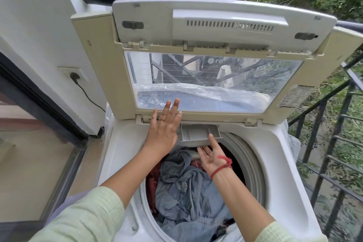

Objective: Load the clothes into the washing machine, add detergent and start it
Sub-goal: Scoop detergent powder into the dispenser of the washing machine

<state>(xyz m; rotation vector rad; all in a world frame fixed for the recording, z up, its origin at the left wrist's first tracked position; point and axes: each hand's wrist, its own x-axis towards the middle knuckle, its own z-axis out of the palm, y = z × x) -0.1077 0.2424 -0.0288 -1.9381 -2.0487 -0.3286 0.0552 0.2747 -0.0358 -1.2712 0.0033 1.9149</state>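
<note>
A white top-loading washing machine (pixel 275 163) stands with its lid (pixel 216 49) folded up. Grey-blue and dark red clothes (pixel 188 188) fill the drum. A small grey detergent drawer (pixel 198 132) with compartments sticks out at the back rim of the opening. My left hand (pixel 165 129) lies flat with straight fingers against the lid's lower edge, left of the drawer. My right hand (pixel 211 155), palm up with a red thread at the wrist, touches the drawer's front from below; its thumb rests on the drawer's front edge. No detergent container shows.
A white wall with a socket and black plug (pixel 74 75) is at the left, above a dark-framed glass door (pixel 39 123). A black metal railing (pixel 334 143) runs along the right, with green plants beyond. Clear plastic sheeting (pixel 206 89) lies behind the lid.
</note>
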